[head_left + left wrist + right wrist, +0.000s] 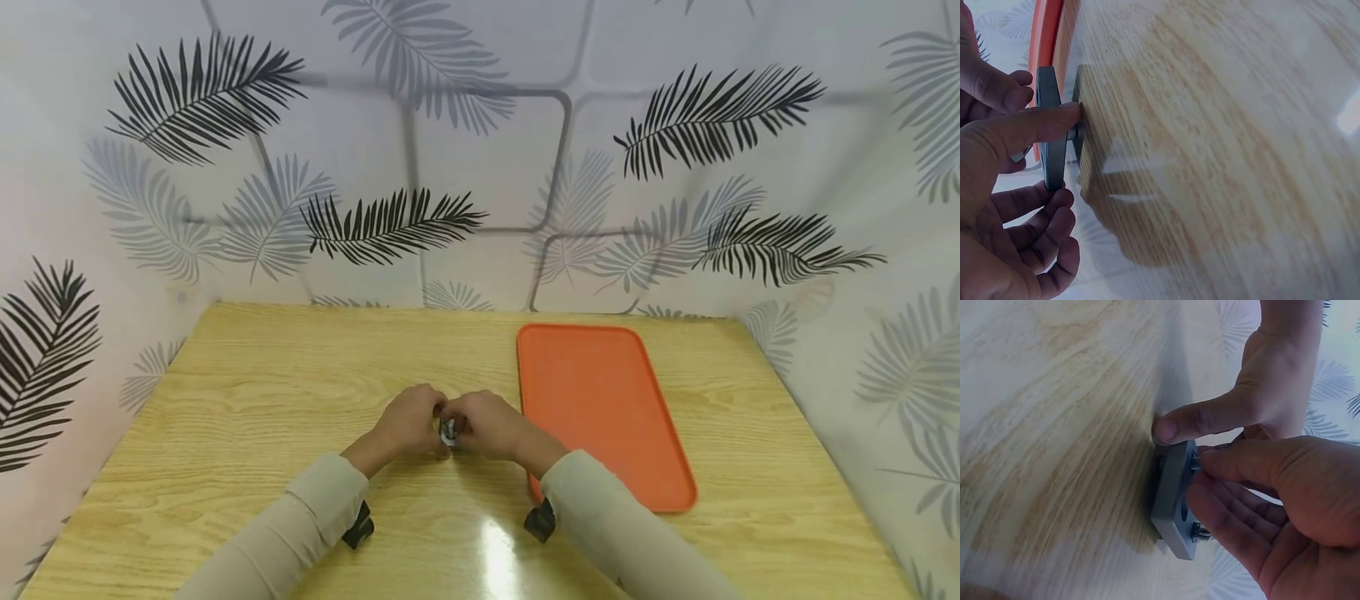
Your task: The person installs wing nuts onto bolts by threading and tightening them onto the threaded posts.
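Observation:
Near the middle of the table, my left hand (411, 423) holds a small grey plate (1172, 500) by its edges between thumb and fingers. The plate has a round hole (1185, 510) and stands slightly above the tabletop, seen edge-on in the left wrist view. My right hand (491, 427) has thumb and fingertips together on a small threaded metal part (1195, 459) at one end of the plate, mostly covered by the fingers. At the plate's other end, a second small metal fitting (1201, 533), screw-like, sticks out of the same face.
An orange-red tray (600, 408) lies on the wooden table (300, 367), right of the hands. Behind the table hangs a pale backdrop (480, 167) with leaf prints. Dark wrist mounts (360, 527) sit under both sleeves.

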Demonstrator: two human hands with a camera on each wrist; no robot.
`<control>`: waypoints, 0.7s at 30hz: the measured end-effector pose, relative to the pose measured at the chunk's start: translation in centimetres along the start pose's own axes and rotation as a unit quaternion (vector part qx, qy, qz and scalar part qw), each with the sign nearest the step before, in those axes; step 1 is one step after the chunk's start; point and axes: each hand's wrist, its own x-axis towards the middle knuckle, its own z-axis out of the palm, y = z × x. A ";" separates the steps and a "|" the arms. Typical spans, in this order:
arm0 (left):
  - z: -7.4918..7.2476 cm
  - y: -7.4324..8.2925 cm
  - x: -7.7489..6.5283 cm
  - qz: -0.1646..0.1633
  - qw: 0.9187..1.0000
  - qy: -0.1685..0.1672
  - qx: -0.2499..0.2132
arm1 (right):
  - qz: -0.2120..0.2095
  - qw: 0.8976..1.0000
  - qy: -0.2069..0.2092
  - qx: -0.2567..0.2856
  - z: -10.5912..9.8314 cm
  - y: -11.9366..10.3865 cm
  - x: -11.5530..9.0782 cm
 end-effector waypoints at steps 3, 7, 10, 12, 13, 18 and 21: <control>-0.1 0.0 0.0 0.006 1.000 0.002 0.001 | 0.000 1.000 0.004 -0.004 0.2 0.0 0.0; -0.1 0.1 -0.1 0.010 1.000 0.003 0.003 | -0.005 1.000 -0.005 -0.006 0.3 0.0 0.1; -0.1 0.0 -0.1 0.010 1.000 0.004 0.004 | -0.002 1.000 0.003 -0.017 0.4 0.0 0.2; -0.1 0.0 0.0 0.010 1.000 0.007 0.005 | 0.004 0.999 0.017 -0.028 0.6 0.0 0.2; 0.0 0.0 0.0 0.013 1.000 0.008 0.006 | 0.010 0.999 0.024 -0.032 0.6 -0.1 0.2; 0.0 -0.1 0.0 0.023 0.999 0.015 0.017 | 0.046 0.996 0.065 -0.043 1.1 -0.2 0.0; 0.0 0.0 0.0 0.014 1.000 0.013 0.019 | 0.062 0.994 0.085 -0.037 1.0 -0.2 -0.4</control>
